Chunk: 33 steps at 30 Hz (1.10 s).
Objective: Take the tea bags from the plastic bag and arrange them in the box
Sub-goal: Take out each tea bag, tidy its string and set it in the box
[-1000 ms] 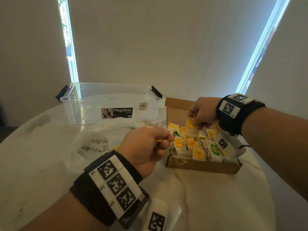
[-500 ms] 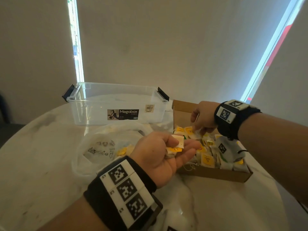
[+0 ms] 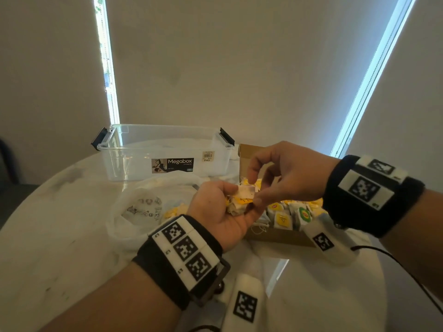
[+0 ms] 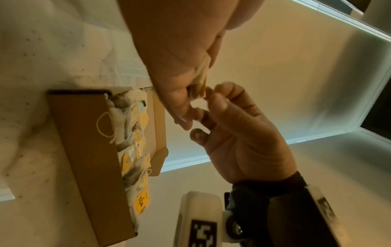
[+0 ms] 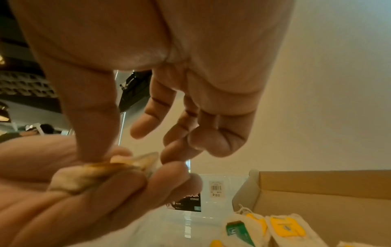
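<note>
My left hand (image 3: 230, 202) is palm up just left of the cardboard box (image 3: 275, 236) and grips a small bunch of tea bags (image 3: 241, 202) with yellow tags. My right hand (image 3: 255, 188) hovers over that bunch. In the right wrist view its thumb (image 5: 95, 150) rests on the top tea bag (image 5: 95, 173), while its fingers are loosely curled with a small gap to the bag. Several tea bags (image 3: 290, 213) stand in rows inside the box. The crumpled plastic bag (image 3: 143, 207) lies to the left and shows a few yellow tags inside.
A clear Megabox container (image 3: 167, 149) with black latches stands behind the plastic bag, next to the box's raised back flap (image 5: 317, 192). Everything sits on a round white marble table (image 3: 60, 236). White blinds hang behind it.
My left hand turned palm up and opened to show the tea bags. My right hand left the box and came across to the bunch in my left hand.
</note>
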{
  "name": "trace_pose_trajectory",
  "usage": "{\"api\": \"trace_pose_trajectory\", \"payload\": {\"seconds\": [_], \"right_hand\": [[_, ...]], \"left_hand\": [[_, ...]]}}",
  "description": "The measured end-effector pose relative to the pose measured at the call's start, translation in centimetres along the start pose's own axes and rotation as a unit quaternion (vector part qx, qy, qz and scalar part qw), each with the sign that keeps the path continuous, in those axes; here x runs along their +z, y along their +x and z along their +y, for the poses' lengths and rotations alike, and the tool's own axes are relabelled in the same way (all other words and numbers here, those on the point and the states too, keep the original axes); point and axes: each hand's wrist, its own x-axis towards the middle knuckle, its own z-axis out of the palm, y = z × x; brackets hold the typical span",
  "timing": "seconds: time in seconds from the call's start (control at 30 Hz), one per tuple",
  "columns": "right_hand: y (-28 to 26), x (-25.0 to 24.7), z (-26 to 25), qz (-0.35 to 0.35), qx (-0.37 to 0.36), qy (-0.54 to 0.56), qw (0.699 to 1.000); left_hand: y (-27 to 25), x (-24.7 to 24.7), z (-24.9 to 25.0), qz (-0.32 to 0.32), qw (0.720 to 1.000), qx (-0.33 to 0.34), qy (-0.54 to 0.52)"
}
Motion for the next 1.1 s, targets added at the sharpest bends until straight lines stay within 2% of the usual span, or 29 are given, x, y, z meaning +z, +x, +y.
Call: {"api": "trace_pose_trajectory", "payload": {"seconds": [0.1,0.2,0.4,0.53,0.7,0.83,1.0,1.1], "right_hand": [[-0.5,0.4,0.4,-0.021,-0.014,-0.038,0.999],[-0.9,0.6,0.7,-0.012,-0.028,-0.048,0.998],[-0.9,0.1,1.9,0.074,-0.038,-0.006,0.996],[-1.0,0.3,2.1,0.093,-0.032,0.014,0.995],[-0.9,0.7,2.4,0.123,-0.018,0.035,0.992],[-1.0,1.3,2.2,0.177,-0.007,0.028,0.984],[-1.3,2.0,1.1,0.135,-0.026,-0.043,0.990],[-1.0,2.3,1.0,0.141,-0.019,-0.076,0.987]], "left_hand": [[-0.2,0.5,-0.4,-0.002,1.000,-0.006,0.022],[-0.2,0.7,-0.7,0.001,0.999,-0.011,0.039],[-0.5,0.5,-0.9,-0.006,0.998,-0.017,0.053],[-0.3,0.4,-1.0,-0.011,0.997,-0.016,0.079],[0.6,0.0,-1.2,0.017,0.994,-0.014,0.108],[1.1,-0.2,-1.2,0.038,0.993,0.007,0.111],[1.2,-0.1,-1.2,0.052,0.993,0.042,0.100],[1.0,0.2,-1.4,0.045,0.992,0.059,0.104]]}}
